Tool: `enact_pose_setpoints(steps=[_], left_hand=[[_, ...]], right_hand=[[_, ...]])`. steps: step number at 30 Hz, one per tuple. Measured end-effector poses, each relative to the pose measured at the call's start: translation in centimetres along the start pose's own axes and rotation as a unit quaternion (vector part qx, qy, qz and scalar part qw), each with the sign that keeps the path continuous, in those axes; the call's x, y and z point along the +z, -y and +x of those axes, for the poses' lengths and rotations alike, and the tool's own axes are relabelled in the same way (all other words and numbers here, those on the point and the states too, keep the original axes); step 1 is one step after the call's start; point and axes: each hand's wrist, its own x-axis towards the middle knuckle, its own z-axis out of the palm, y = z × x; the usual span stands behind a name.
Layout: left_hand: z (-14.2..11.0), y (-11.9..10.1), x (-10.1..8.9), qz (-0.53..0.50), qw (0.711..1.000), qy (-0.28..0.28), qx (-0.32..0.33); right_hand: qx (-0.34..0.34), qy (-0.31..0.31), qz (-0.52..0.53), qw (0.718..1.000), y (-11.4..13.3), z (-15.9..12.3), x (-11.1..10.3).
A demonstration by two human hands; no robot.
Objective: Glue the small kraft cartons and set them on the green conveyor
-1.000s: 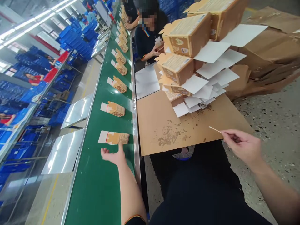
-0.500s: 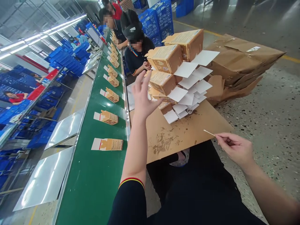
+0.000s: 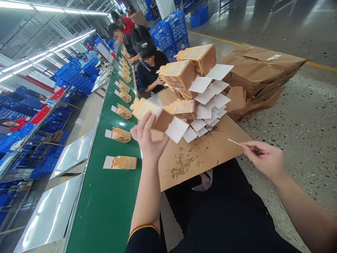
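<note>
My left hand point(image 3: 147, 140) is raised over the board's left edge, closed on a tan carton point(image 3: 155, 117) with a white flap hanging from its right end. My right hand point(image 3: 260, 158) pinches a thin wooden stick point(image 3: 235, 142) that points left over the glue-stained cardboard board point(image 3: 200, 154). A leaning stack of the same cartons point(image 3: 189, 77) with white flaps rises at the far end of the board. A small round tin point(image 3: 209, 127) sits at the foot of the stack.
A green conveyor belt point(image 3: 113, 196) on my left carries several flat-lying cartons point(image 3: 121, 162) away from me. Other people sit along the belt further up. Folded brown cardboard point(image 3: 260, 77) is piled on the speckled floor to the right. Blue crates stand beyond.
My left hand went from the belt up to the stack, open, and now holds a carton pulled off it. My right hand with the stick has barely moved.
</note>
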Motion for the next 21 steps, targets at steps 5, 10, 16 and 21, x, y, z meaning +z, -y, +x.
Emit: enact_pose_setpoints(steps=[5, 10, 16, 21], left_hand=[[-12.8, -1.4, -2.6, -0.049, 0.991, 0.082, -0.093], [-21.3, -2.7, -2.7, -0.081, 0.939, 0.280, -0.182], [-21.1, -2.1, -1.8, -0.143, 0.858, 0.105, -0.482], [-18.8, -3.4, 1.5, -0.163, 0.767, 0.205, -0.586]], right_hand=[[-0.040, 0.055, -0.085, 0.994, -1.4, 4.6, 2.5], [-0.079, 0.194, -0.185, 0.960, -1.8, 9.4, 6.1], [-0.081, 0.239, -0.211, 0.944, -2.0, 11.8, 8.7], [-0.088, 0.205, -0.196, 0.955, -1.8, 10.6, 7.0]])
